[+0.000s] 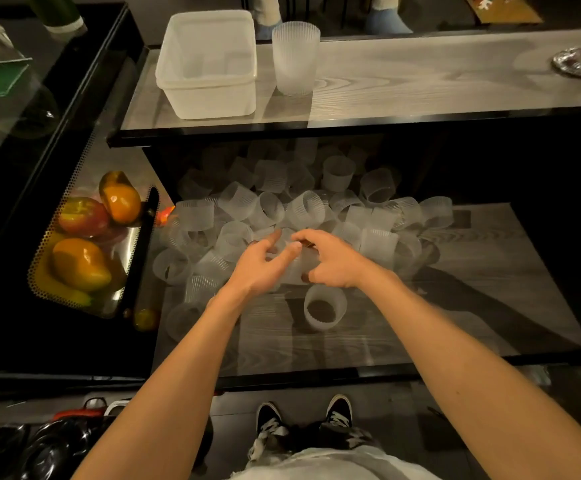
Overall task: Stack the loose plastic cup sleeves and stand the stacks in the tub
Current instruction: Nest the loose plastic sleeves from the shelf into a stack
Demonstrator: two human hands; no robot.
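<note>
Over the heap of loose sleeves (282,209) on the lower glass shelf (455,306), the right hand (330,261) curls round a held sleeve (299,268). The left hand (261,265) touches its other end, but I cannot tell whether it grips. A lone sleeve (323,306) stands just nearer. The tub (209,64) and a stack (296,57) sit side by side, well beyond on the upper shelf (420,77). A fruit tray (57,292) lies to the left.

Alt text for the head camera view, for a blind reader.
A person's right hand grips one translucent ribbed plastic cup sleeve while the left hand is open beside it, over a heap of loose sleeves on a wood-grain shelf. On the glass shelf above stand a square translucent plastic tub and a tall sleeve stack beside it.
</note>
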